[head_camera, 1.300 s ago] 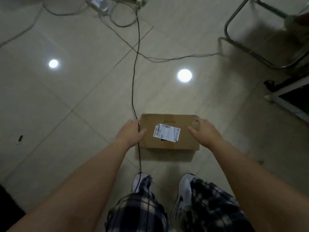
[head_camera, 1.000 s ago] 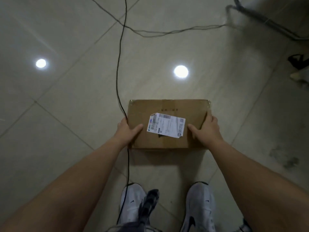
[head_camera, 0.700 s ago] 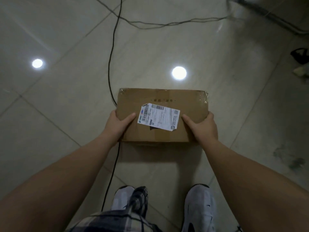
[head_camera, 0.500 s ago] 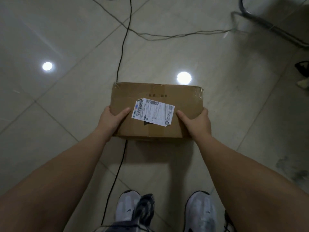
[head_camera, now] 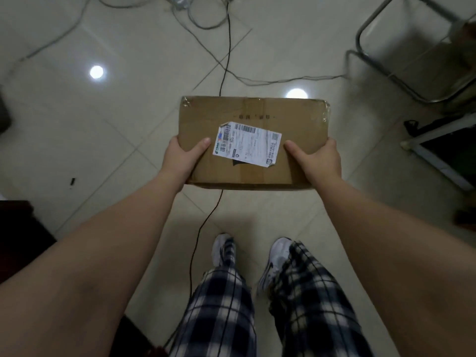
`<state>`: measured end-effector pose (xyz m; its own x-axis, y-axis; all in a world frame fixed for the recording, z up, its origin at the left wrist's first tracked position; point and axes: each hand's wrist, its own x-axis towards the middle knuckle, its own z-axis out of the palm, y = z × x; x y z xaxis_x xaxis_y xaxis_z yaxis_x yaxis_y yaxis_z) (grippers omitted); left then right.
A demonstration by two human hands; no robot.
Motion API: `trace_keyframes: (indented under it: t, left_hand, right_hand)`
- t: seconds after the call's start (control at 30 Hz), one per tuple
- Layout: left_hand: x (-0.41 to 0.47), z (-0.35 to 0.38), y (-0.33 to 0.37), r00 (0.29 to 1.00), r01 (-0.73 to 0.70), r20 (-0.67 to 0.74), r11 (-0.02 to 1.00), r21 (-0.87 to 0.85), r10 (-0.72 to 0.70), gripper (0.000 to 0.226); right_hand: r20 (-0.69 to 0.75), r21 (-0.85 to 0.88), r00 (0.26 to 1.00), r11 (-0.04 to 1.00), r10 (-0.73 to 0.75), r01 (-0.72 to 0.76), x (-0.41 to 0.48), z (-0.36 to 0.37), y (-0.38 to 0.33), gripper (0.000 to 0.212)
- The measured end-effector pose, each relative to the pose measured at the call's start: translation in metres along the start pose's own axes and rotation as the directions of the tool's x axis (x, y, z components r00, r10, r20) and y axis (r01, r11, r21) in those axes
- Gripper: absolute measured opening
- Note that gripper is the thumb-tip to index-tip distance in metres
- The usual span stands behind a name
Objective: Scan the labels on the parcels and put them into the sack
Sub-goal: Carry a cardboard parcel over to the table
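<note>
Parcel: a brown cardboard parcel is sitting level at the centre of the frame, held between both hands above the tiled floor, long side running left to right; clear tape is shining on its two far corners
Label: a white shipping label is lying face up on the parcel's top, slightly tilted, with barcodes along its upper and left edges; its lower right corner is curling up, and the small print is too blurred to read
Left hand: the left hand is gripping the parcel's near left corner, thumb lying flat across the top with its tip just beside the label's left edge, the other fingers curling round the left side wall
Right hand: the right hand is clamping the near right corner the same way, thumb pointing at the label's right edge; the remaining fingers are wrapping over the right edge, their tips hidden and probably under the parcel
Black cable: a black cable is running down from the top centre, passing beneath the parcel and trailing on past the left shoe
Grey cables: thin grey cables are crossing the floor along the upper part of the frame
Chair frame: a metal chair frame is standing in the upper right
Legs: plaid trousers and white shoes are filling the lower centre
</note>
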<state>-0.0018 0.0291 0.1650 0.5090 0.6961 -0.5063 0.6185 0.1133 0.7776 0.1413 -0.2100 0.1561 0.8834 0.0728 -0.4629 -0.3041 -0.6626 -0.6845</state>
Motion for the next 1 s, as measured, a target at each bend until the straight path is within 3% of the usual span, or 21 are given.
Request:
trace_keyframes:
  t: [0.2, 0.43, 0.63, 1.0]
  left_hand:
    - [-0.099, -0.066, 0.119, 0.999, -0.030, -0.038, 0.999, 0.010, 0.030, 0.062]
    - [-0.156, -0.113, 0.208, 0.995, -0.095, -0.027, 0.995, -0.030, 0.094, 0.057]
    - [-0.152, -0.127, 0.260, 0.990, -0.142, -0.013, 0.988, -0.055, 0.141, 0.053]
    - [-0.074, -0.133, 0.356, 0.972, -0.235, -0.014, 0.970, -0.056, 0.235, 0.070]
  right_hand:
    - [-0.020, -0.024, 1.000, 1.000, -0.016, 0.016, -0.093, -0.098, -0.113, 0.092]
    - [-0.062, 0.049, 0.997, 0.998, -0.036, 0.039, -0.157, -0.163, -0.183, 0.094]
    - [-0.124, 0.044, 0.988, 0.994, -0.089, 0.095, -0.158, -0.184, -0.234, 0.098]
    - [-0.126, 0.080, 0.976, 0.979, -0.177, 0.188, -0.090, -0.196, -0.325, 0.091]
